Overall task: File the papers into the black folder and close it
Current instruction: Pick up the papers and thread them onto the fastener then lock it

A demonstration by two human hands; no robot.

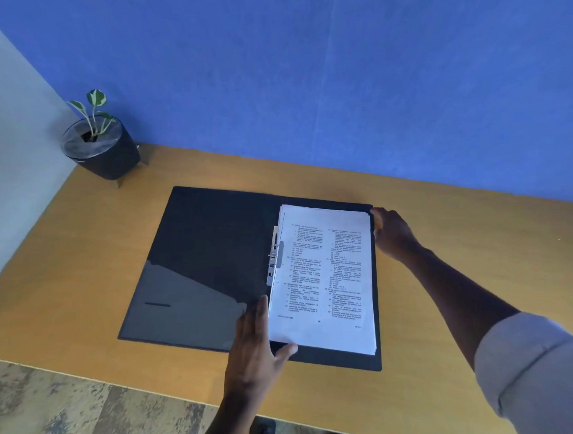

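The black folder [198, 252] lies open and flat on the wooden desk. A stack of printed papers [326, 280] rests on its right half, with its left edge against the metal clip [274, 256] by the spine. My left hand [254, 348] is flat against the stack's lower left edge, fingers straight and the thumb at the bottom edge. My right hand [393, 234] touches the stack's upper right edge, fingers curled against the sheets. Neither hand lifts the papers.
A small plant in a black pot [102, 148] stands at the desk's far left corner. A blue wall runs behind the desk [474, 242]. The desk's near edge [89, 379] borders a patterned floor below.
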